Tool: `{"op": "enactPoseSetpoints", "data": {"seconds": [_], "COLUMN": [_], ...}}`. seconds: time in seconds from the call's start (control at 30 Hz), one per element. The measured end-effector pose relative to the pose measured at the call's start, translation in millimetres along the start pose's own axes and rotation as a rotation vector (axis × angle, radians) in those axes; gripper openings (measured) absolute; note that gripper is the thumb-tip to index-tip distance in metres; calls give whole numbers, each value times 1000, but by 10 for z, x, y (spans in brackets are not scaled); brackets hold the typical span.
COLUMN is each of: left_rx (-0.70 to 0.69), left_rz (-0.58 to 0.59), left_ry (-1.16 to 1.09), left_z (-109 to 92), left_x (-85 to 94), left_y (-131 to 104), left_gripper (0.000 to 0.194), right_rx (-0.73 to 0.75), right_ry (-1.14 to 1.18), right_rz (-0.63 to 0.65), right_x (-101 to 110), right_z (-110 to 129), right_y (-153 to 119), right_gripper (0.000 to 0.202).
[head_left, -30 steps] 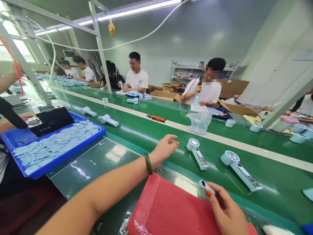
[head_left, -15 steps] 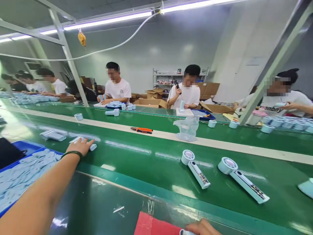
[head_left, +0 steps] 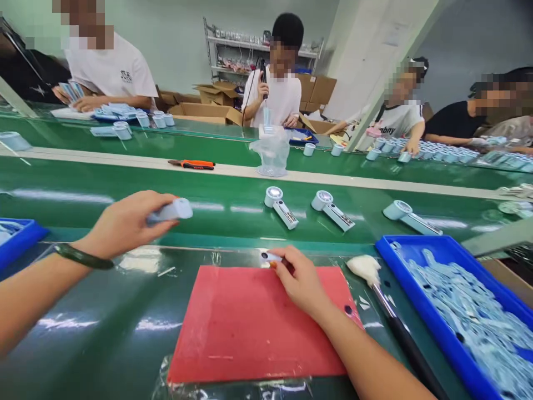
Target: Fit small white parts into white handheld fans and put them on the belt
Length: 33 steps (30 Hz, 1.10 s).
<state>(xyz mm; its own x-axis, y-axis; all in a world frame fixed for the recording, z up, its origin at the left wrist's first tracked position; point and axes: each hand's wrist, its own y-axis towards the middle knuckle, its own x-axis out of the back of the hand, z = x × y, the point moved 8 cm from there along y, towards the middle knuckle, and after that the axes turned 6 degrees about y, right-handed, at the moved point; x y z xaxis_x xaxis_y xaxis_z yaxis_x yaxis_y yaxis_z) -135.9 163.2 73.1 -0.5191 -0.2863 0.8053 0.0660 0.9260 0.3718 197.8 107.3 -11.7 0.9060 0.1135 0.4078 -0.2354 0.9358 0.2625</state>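
Observation:
My left hand (head_left: 125, 222), with a dark bangle at its wrist, is closed round a light-blue plastic fan handle (head_left: 179, 210) above the near edge of the green belt. Between the fingertips of my right hand (head_left: 302, 280) is a small pale-blue cover piece (head_left: 270, 256) with a black dot, over the far edge of a red mat (head_left: 250, 322). Beyond my right hand, handheld fans lie on the belt, among them a near fan (head_left: 286, 214) and a middle fan (head_left: 338, 216); another fan (head_left: 412, 216) lies farther right.
A blue tray (head_left: 420, 300) of flat blue pieces stands at right, beside a black-handled tool (head_left: 400, 328) with a white wrapped head. Another blue tray (head_left: 25, 244) is at left. Orange pliers (head_left: 194, 164) and a clear plastic bag (head_left: 272, 155) lie beyond. Several co-workers sit opposite.
My left hand has lifted a fan handle off the belt and come right. My right hand has come into fuller view over the mat with a cover piece. The view has turned right and down.

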Motion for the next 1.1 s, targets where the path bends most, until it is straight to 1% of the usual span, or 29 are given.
{"op": "enactPoseSetpoints", "data": {"seconds": [0.07, 0.1, 0.13, 0.17, 0.2, 0.23, 0.27, 0.3, 0.33, 0.4, 0.47, 0.53, 0.57, 0.67, 0.77, 0.9, 0.97, 1.03, 1.1], "left_rx": [-389, -515, -607, -664, -702, -721, -719, -700, -665, -567, -468, -396, -376, -373, -402, -392, -361, -319, -292], "left_rz": [86, 122, 141, 181, 223, 269, 319, 360, 392, 426, 424, 420, 412, 363, 330, 316, 319, 337, 354], "left_ry": [223, 318, 378, 432, 478, 510, 528, 527, 507, 413, 284, 153, 96, -8, -80, -143, -162, -174, -169], "left_z": [-790, -1111, -1384, -1593, -1746, -1841, -1877, -1867, -1820, -1662, -1496, -1385, -1361, -1383, -1443, -1442, -1423, -1405, -1398], "left_x": [-352, -532, -689, -844, -977, -1082, -1154, -1185, -1182, -1109, -1014, -968, -961, -957, -951, -954, -970, -992, -1004], "left_y": [-307, -475, -629, -761, -867, -947, -997, -1021, -1022, -987, -952, -950, -956, -974, -973, -962, -958, -953, -951], "left_gripper": [40, 34, 31, 31, 33, 37, 42, 44, 44, 34, 24, 26, 28, 31, 31, 28, 29, 29, 30], "right_rx": [-39, -53, -63, -66, -63, -54, -45, -36, -23, 12, 64, 138, 174, 230, 203, 189, 190, 136, 15], "right_ry": [67, 100, 127, 147, 161, 170, 177, 179, 170, 118, 26, -86, -152, -365, -458, -437, -392, -254, -44], "right_rz": [-68, -99, -125, -144, -155, -159, -157, -151, -136, -77, 19, 113, 153, 226, 237, 220, 212, 205, 224], "right_x": [81, 123, 164, 201, 233, 259, 281, 297, 302, 271, 172, 30, -50, -261, -341, -285, -243, -210, -221], "right_z": [-29, -41, -46, -44, -31, -9, 20, 55, 99, 208, 336, 463, 514, 571, 536, 510, 494, 429, 302], "right_y": [-26, -40, -51, -57, -58, -57, -57, -59, -65, -95, -147, -212, -243, -296, -297, -290, -278, -246, -210], "right_gripper": [25, 26, 27, 28, 27, 26, 24, 22, 19, 15, 12, 13, 14, 19, 23, 23, 20, 14, 12]}}
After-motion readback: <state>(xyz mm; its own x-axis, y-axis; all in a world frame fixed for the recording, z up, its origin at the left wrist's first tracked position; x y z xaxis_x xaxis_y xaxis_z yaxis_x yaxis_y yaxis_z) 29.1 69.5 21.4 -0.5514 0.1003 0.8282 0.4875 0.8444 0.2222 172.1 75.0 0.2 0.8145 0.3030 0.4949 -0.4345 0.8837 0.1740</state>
